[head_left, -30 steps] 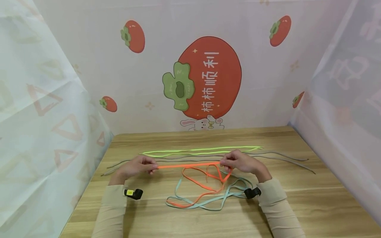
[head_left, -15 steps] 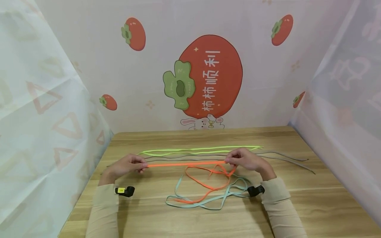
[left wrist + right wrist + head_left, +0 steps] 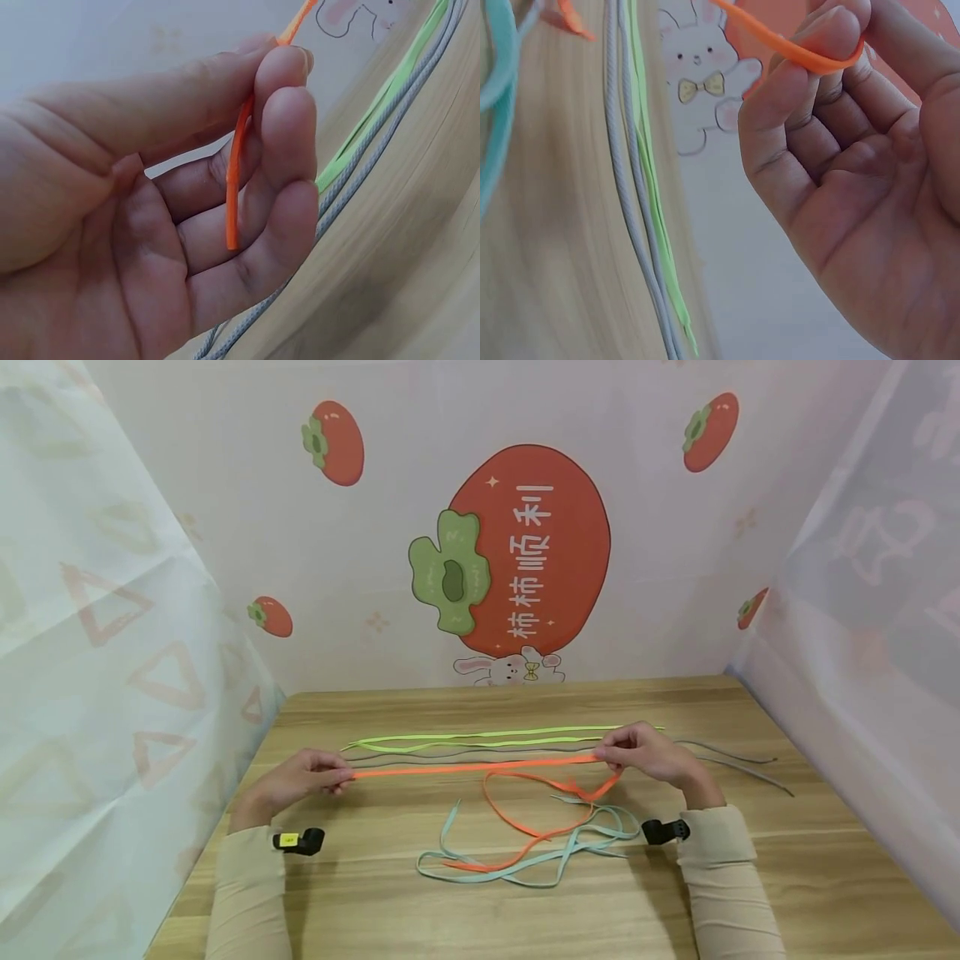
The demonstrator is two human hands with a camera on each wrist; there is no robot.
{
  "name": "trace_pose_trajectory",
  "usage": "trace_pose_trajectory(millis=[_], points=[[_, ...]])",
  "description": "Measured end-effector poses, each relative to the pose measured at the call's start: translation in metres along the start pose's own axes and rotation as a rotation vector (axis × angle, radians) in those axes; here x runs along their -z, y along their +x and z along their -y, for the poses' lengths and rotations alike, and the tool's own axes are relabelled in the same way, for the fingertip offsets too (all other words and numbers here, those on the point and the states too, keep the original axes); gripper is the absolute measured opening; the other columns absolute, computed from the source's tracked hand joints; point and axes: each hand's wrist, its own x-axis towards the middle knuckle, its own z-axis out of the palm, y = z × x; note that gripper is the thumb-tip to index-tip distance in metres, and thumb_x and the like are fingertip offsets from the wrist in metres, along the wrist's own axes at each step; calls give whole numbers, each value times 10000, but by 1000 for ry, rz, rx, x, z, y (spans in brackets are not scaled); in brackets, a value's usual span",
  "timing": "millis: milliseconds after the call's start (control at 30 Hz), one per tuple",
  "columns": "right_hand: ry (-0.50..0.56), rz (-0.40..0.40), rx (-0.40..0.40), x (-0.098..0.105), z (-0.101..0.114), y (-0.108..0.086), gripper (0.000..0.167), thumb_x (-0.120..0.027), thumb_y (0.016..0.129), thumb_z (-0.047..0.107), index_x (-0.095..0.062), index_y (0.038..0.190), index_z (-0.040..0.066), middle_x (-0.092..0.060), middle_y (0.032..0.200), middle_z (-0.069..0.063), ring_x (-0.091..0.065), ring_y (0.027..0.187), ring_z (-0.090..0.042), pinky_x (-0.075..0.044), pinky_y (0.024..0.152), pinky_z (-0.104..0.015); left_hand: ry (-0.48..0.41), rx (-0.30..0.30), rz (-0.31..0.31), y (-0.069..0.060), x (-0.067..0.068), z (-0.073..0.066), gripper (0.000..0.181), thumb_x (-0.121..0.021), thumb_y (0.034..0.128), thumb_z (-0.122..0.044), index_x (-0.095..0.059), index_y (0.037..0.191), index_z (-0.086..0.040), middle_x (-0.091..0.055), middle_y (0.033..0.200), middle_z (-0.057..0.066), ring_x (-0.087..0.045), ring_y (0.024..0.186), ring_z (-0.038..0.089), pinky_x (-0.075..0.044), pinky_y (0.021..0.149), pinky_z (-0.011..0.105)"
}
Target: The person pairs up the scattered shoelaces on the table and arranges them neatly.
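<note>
An orange shoelace (image 3: 472, 768) is stretched nearly straight between both hands, above the table. My left hand (image 3: 303, 778) pinches it close to one end, between thumb and index finger. In the left wrist view the short orange tip (image 3: 232, 195) hangs down inside the palm. My right hand (image 3: 648, 753) pinches the same lace farther along, and in the right wrist view the lace (image 3: 810, 64) bends around a fingertip. From the right hand the rest of the orange lace drops in loose curves onto the table, its far part lying over a light blue shoelace (image 3: 558, 860).
Behind the hands a yellow-green shoelace (image 3: 480, 735) lies in a long narrow loop on the wooden table (image 3: 465, 927). Grey round laces (image 3: 738, 768) run beside it, nearer the hands. A printed cloth (image 3: 360, 552) stands at the back, with more cloth on both sides.
My hands have moved apart, left hand to the left and right hand to the right. The taut orange stretch is longer, and the loose part has been drawn rightward.
</note>
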Motion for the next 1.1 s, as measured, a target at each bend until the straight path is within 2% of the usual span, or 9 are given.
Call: trace_pose_trajectory(millis=[167, 367, 467, 600, 667, 833, 967, 1100], points=[[27, -29, -15, 10, -7, -9, 229, -639, 1074, 219, -712, 985, 21, -585, 766, 10, -636, 750, -130, -583, 804, -306, -6, 6, -8, -4, 4, 6, 390, -598, 1093, -193, -615, 1119, 196, -651, 902, 15, -614, 808, 132, -581, 781, 330], [40, -79, -27, 21, -21, -19, 254, -609, 1091, 227, -676, 954, 24, -552, 750, -5, -528, 711, -180, -496, 715, -321, -1, 37, -49, -12, 9, 9, 395, -606, 1090, -206, -627, 1123, 188, -648, 874, -15, -613, 789, 130, -581, 767, 312], [42, -114, -45, 27, -30, -24, 306, -606, 1092, 235, -653, 936, -23, -546, 747, 0, -504, 691, -201, -477, 668, -336, -6, 34, -65, -15, 12, 10, 394, -604, 1090, -195, -626, 1126, 196, -666, 877, -5, -630, 788, 117, -596, 773, 305], [27, -155, -85, 35, -41, -32, 401, -608, 1092, 270, -626, 968, -111, -555, 757, 7, -522, 701, -209, -475, 669, -347, -28, 27, -89, -18, 15, 13, 378, -610, 1084, -161, -628, 1140, 213, -702, 898, 12, -664, 807, 99, -619, 794, 307], [21, -178, -108, 40, -45, -37, 431, -609, 1092, 289, -622, 997, -131, -563, 773, 1, -540, 726, -214, -492, 695, -350, -44, 38, -104, -19, 17, 14, 370, -620, 1078, -155, -638, 1149, 208, -722, 909, 13, -679, 818, 90, -625, 804, 305], [41, -255, -164, 51, -51, -50, 446, -628, 1081, 314, -658, 1117, -130, -623, 858, 10, -600, 798, -133, -565, 773, -306, -58, 44, -108, -22, 21, 14, 360, -617, 1078, -136, -641, 1170, 211, -753, 938, 19, -703, 840, 79, -629, 826, 289], [53, -260, -183, 56, -56, -58, 442, -627, 1083, 294, -663, 1202, -130, -705, 945, -3, -669, 866, -102, -608, 841, -284, -37, 42, -104, -23, 21, 14, 369, -625, 1074, -139, -639, 1179, 215, -751, 939, 27, -702, 843, 82, -627, 833, 289], [68, -238, -184, 62, -64, -63, 438, -623, 1086, 251, -641, 1259, -151, -755, 996, -43, -713, 903, -117, -623, 852, -273, -7, 66, -115, -22, 20, 12, 375, -646, 1067, -171, -660, 1176, 187, -754, 945, 55, -707, 845, 104, -627, 836, 293]])
